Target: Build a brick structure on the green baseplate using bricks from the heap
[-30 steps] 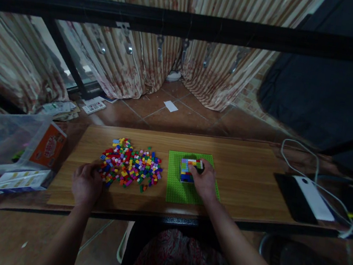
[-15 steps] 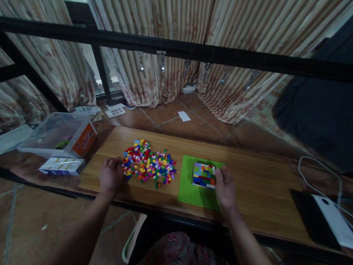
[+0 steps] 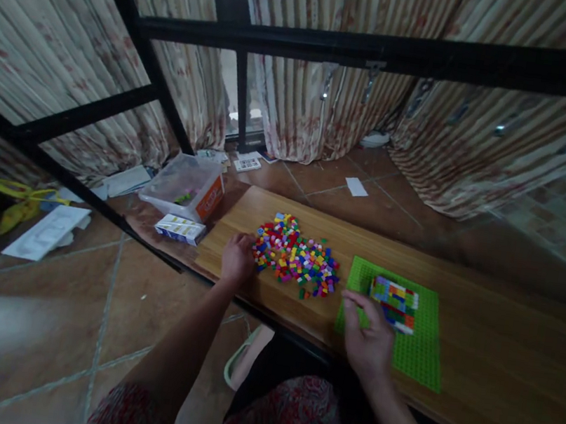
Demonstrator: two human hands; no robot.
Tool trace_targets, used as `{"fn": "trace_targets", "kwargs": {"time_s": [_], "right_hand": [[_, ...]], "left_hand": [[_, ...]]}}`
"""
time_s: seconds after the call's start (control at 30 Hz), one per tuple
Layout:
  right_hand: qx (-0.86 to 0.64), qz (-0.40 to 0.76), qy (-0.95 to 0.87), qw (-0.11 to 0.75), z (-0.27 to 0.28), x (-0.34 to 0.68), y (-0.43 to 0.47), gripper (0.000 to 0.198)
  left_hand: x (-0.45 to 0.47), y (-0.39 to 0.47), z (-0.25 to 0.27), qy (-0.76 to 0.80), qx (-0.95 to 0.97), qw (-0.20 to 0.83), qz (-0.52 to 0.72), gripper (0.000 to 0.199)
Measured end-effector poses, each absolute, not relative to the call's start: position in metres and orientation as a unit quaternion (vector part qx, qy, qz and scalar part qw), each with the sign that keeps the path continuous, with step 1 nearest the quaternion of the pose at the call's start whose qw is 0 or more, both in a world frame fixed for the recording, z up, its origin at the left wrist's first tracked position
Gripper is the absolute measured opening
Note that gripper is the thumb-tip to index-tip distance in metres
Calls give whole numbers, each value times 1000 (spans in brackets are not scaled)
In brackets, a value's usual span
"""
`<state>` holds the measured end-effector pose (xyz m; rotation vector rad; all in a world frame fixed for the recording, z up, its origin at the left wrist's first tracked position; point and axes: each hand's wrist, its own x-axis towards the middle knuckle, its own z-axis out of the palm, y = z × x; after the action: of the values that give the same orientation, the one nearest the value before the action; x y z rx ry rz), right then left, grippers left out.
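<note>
A spread of small coloured toy bricks [image 3: 297, 257] lies on the wooden board. My left hand [image 3: 238, 258] rests at its left edge with the fingers curled down; what is under the fingertips is hidden. My right hand [image 3: 368, 334] hovers over the left edge of the green baseplate [image 3: 421, 353]. Its thumb and forefinger point toward the loose bricks with a gap between them, and I see nothing held. Behind this hand, a rectangular block of joined multicoloured bricks [image 3: 396, 301] sits on the baseplate, its near left corner covered by the hand.
At the board's left end stand a clear plastic bin [image 3: 180, 186] with an orange label and a small white-and-blue box [image 3: 179, 228]. A black metal rail [image 3: 339, 49] crosses in front of the curtains. Papers [image 3: 48, 234] lie on the tiled floor.
My view has swung to the left. My right hand has left the right side of the brick block and crossed to its left. My left hand stays beside the loose bricks.
</note>
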<state>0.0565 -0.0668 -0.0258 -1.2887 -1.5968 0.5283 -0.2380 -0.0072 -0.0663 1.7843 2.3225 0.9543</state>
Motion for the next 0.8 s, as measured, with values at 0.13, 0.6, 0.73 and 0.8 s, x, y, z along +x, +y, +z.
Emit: {"fn": "trace_targets", "kwargs": {"time_s": [0.13,0.6,0.73,0.8], "right_hand": [[-485,228,-729,425,-34,25,-66,18],[-431,135,-850,272,-41,-22,-27,16],[-426,118,-863,247,-43,-28,-24,14],[-427,114,-863,246,-45,-26,-23,13]], "left_hand": [[-237,-7,-66,753,574,40,318,31],[-238,-8,-67,746,568,53,342,26],[-239,-8,-68,743,572,55,343,28],[-239,-8,-68,744,572,53,340,28]]}}
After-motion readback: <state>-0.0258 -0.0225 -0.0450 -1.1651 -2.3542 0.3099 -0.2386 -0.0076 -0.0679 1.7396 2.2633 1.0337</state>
